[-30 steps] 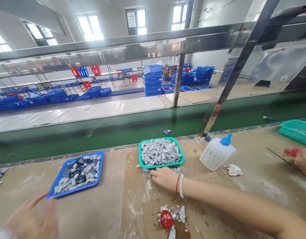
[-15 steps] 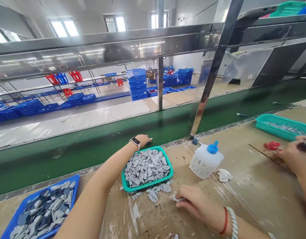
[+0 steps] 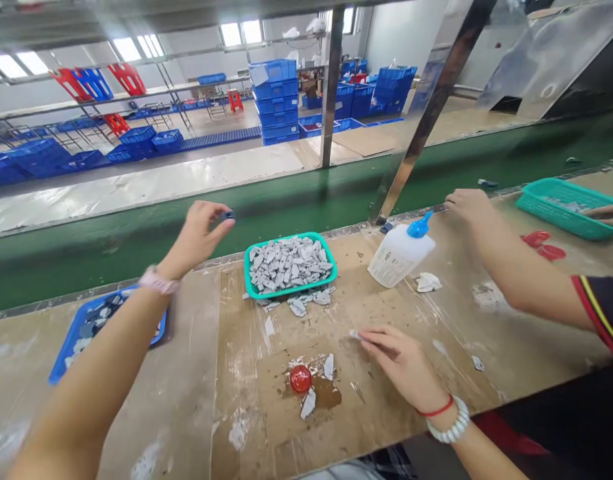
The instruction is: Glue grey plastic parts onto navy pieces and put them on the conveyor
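Observation:
My left hand (image 3: 199, 235) is raised above the bench, pinching a small dark piece (image 3: 228, 215) between thumb and fingertips, left of the teal tray (image 3: 250, 286) heaped with grey pieces. My right hand (image 3: 399, 357) rests on the bench near the front, its fingertips pinching a small grey piece (image 3: 355, 334). A red cap (image 3: 300, 379) sits in a glue-stained patch between my arms, with two grey pieces beside it. Several loose grey pieces (image 3: 299, 303) lie in front of the teal tray.
A white glue bottle with a blue nozzle (image 3: 399, 252) stands right of the tray. A blue tray of pieces (image 3: 66, 350) lies under my left arm. A co-worker's hand (image 3: 467, 201) and arm reach over the bench at right, near red caps (image 3: 542, 244) and another teal tray (image 3: 561, 215). A green conveyor (image 3: 296, 200) runs behind.
My left hand pulled back from the conveyor edge and lifted with a small dark piece. My right hand slid toward me. The co-worker's hand reached toward the conveyor.

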`<state>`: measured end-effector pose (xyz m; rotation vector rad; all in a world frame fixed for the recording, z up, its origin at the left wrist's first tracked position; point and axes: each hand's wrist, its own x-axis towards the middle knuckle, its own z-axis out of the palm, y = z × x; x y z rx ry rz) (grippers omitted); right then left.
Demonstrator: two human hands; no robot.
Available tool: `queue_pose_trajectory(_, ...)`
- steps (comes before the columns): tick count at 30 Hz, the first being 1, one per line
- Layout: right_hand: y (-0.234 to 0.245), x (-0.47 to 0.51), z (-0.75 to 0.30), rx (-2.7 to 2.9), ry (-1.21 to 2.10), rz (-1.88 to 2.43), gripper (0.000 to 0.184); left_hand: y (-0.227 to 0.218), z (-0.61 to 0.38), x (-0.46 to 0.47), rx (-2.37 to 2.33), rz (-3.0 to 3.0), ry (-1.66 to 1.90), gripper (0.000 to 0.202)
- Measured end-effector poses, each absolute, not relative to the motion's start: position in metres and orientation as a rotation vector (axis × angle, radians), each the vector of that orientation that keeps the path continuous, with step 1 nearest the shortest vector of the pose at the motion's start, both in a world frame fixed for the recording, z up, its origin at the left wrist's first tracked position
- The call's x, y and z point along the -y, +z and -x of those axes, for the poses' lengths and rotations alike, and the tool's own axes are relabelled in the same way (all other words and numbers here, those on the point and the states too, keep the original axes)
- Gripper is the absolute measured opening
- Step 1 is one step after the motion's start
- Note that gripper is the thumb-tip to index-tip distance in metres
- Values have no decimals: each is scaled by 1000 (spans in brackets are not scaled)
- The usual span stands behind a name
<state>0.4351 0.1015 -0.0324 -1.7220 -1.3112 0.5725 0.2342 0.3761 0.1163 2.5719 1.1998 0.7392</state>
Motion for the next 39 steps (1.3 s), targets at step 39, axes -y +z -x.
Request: queue_pose_trajectory(39,18,-69,-375,914,1155,1355,20,33,-222,-139,-804,-1375,515,26)
